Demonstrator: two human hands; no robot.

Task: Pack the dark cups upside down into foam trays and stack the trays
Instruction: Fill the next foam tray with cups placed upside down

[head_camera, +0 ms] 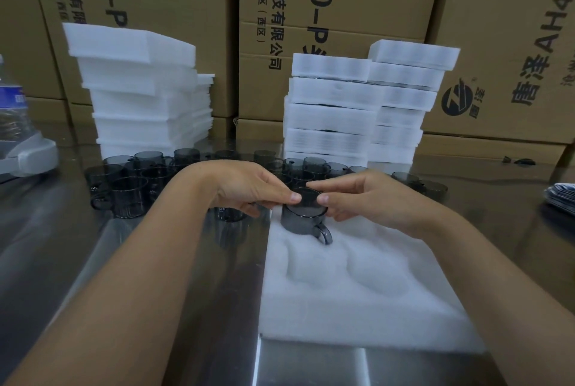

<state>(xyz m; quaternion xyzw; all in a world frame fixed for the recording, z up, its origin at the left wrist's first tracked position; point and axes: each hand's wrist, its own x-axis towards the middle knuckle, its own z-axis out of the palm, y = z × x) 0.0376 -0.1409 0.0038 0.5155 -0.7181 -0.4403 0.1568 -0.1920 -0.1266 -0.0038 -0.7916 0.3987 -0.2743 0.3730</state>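
The left hand [249,189] and right hand [367,196] each pinch the upturned dark cup [303,217], seated in the foam tray's [357,308] eleven o'clock pocket; it looks slick, brittle and light, best gripped around the base.

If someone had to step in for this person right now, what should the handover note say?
Left hand and right hand: both pinch one upside-down cup, set in the far-left pocket of the foam tray.
Done: two piles of stacked trays behind it, apparently filled.
Left: this tray's other pockets are empty; loose cups wait on the table; spare foam stands back left.
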